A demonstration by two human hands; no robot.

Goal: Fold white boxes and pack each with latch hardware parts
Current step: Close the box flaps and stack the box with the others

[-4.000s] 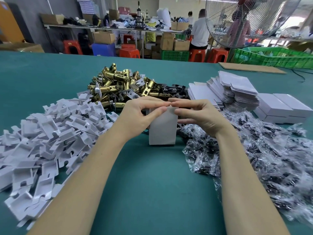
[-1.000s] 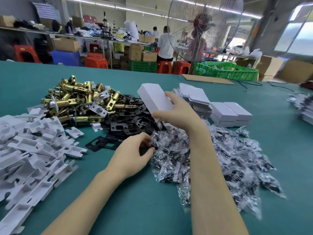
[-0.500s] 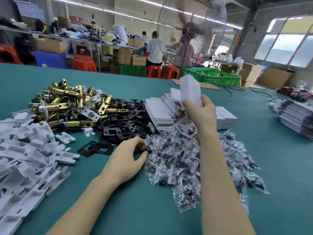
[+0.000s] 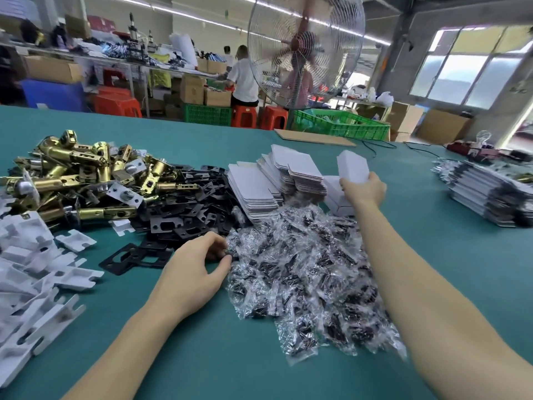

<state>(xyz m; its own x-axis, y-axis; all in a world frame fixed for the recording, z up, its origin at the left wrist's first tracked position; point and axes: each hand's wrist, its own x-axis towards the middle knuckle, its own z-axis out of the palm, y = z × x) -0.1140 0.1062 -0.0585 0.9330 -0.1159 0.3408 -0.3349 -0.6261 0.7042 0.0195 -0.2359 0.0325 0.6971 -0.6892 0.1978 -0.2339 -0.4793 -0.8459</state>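
Right hand [image 4: 364, 189]: grips folded white box [image 4: 353, 167], lower end hidden in palm. Left hand [image 4: 193, 271]: fingertips curled, pinching edge of screw bags [image 4: 302, 272]; contents indistinct.

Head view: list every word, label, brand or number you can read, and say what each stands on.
None can be read.
The white box in the right hand: plain, no print shows.
The flat white box blanks: plain.
The cardboard cartons at the back: any marks are too small and blurred to read.
The clear screw bags by the left hand: no label shows.
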